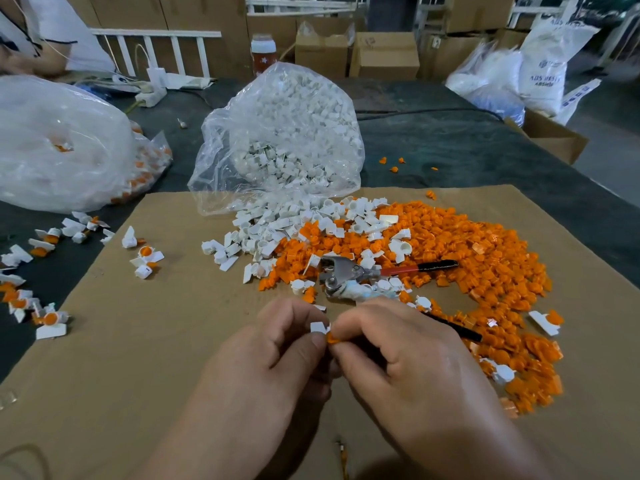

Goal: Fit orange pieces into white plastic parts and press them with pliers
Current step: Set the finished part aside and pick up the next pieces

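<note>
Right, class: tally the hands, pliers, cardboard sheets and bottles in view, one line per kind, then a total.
Hands: 2, left hand holding white part, right hand pinching orange piece
Pliers: 1
Cardboard sheet: 1
Bottle: 1
Total: 5

The left hand (287,344) is pinching a white plastic part (319,328); the right hand (408,351) is pinching an orange plastic piece (332,338).

Head view, forward and down, close
</note>
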Action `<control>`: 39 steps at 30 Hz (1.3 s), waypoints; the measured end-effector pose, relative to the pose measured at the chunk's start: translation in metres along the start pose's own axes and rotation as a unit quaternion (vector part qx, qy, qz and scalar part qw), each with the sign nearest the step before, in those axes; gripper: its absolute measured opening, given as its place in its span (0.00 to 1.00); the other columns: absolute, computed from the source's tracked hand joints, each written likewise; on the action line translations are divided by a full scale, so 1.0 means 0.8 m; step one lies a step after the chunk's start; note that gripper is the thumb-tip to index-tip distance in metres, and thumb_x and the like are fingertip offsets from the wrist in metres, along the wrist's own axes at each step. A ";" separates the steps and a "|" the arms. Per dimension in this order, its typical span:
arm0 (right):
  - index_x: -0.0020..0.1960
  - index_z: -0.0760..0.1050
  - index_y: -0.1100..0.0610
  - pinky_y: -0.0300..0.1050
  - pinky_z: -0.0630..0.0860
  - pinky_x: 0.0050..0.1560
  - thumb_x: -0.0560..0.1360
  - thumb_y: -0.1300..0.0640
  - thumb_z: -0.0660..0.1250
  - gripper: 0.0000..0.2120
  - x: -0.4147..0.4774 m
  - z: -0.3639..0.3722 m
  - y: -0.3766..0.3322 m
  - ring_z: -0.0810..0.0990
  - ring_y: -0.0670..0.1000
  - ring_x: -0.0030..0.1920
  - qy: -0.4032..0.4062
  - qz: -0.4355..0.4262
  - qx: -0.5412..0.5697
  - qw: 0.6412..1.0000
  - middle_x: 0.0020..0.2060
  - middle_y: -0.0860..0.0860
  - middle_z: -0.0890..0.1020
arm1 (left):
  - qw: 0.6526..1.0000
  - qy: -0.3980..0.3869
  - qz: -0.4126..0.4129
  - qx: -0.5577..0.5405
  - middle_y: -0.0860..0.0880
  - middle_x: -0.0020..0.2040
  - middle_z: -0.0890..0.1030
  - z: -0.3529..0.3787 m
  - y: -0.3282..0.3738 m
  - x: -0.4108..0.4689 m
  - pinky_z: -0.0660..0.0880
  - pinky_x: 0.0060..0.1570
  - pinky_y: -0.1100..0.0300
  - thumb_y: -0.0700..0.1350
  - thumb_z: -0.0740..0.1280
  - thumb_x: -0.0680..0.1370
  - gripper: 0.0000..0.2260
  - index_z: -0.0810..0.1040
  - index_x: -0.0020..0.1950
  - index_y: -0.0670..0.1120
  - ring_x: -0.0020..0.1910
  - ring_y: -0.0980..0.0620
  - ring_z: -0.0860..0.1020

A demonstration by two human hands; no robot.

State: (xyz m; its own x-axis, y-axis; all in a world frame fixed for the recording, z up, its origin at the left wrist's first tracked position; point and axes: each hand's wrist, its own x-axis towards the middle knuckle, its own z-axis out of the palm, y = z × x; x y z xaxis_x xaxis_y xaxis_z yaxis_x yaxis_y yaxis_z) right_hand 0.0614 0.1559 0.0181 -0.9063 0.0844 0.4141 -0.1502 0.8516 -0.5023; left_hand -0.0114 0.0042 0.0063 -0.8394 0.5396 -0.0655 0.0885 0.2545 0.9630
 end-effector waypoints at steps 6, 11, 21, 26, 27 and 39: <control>0.45 0.72 0.43 0.37 0.74 0.34 0.75 0.47 0.58 0.05 0.001 -0.003 -0.005 0.74 0.40 0.40 -0.009 -0.018 -0.038 0.999 0.39 0.39 0.74 | 0.997 -0.003 -0.029 -0.068 0.43 0.33 0.83 0.000 -0.004 0.002 0.78 0.37 0.52 0.41 0.66 0.80 0.09 0.82 0.45 0.54 0.30 0.46 0.81; 0.45 0.74 0.45 0.37 0.73 0.37 0.75 0.51 0.64 0.02 -0.001 -0.003 -0.002 0.74 0.40 0.41 0.002 0.011 -0.001 1.000 0.39 0.39 0.74 | 0.988 -0.017 0.012 -0.153 0.40 0.33 0.79 0.000 -0.001 0.004 0.79 0.33 0.52 0.43 0.78 0.68 0.08 0.82 0.45 0.48 0.28 0.44 0.79; 0.48 0.80 0.47 0.50 0.81 0.36 0.69 0.50 0.72 0.08 0.005 -0.012 0.010 0.83 0.53 0.34 -0.092 0.213 0.421 0.877 0.36 0.54 0.83 | 0.992 -0.017 0.072 -0.102 0.49 0.34 0.82 -0.006 -0.002 0.004 0.78 0.32 0.58 0.49 0.79 0.66 0.11 0.83 0.46 0.55 0.30 0.49 0.80; 0.46 0.82 0.51 0.53 0.77 0.36 0.65 0.53 0.72 0.10 0.007 -0.009 0.015 0.82 0.55 0.34 -0.128 0.234 0.521 0.811 0.38 0.58 0.84 | 0.993 -0.016 0.108 -0.040 0.48 0.38 0.83 -0.005 -0.001 -0.002 0.77 0.39 0.47 0.60 0.73 0.65 0.16 0.82 0.51 0.58 0.38 0.41 0.80; 0.46 0.82 0.51 0.52 0.76 0.36 0.66 0.53 0.72 0.09 0.007 -0.009 0.016 0.82 0.55 0.33 -0.132 0.235 0.528 0.805 0.38 0.59 0.84 | 0.993 -0.013 0.113 -0.031 0.48 0.38 0.83 -0.005 -0.001 -0.002 0.77 0.40 0.47 0.60 0.72 0.65 0.16 0.82 0.50 0.58 0.38 0.42 0.80; 0.41 0.80 0.51 0.48 0.75 0.32 0.70 0.61 0.68 0.06 0.009 -0.015 0.011 0.80 0.52 0.31 -0.120 0.233 0.491 0.831 0.34 0.56 0.84 | 0.992 -0.002 0.124 0.021 0.55 0.34 0.82 -0.004 -0.003 -0.003 0.74 0.31 0.62 0.61 0.71 0.63 0.15 0.82 0.47 0.60 0.31 0.58 0.77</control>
State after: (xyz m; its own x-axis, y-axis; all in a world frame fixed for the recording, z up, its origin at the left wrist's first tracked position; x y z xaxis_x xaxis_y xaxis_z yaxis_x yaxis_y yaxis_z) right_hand 0.0584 0.1699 0.0257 -0.9914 0.0807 -0.1030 0.0958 -0.0885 -0.9915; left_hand -0.0113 0.0001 0.0048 -0.7872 0.5922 0.1722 0.3149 0.1459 0.9379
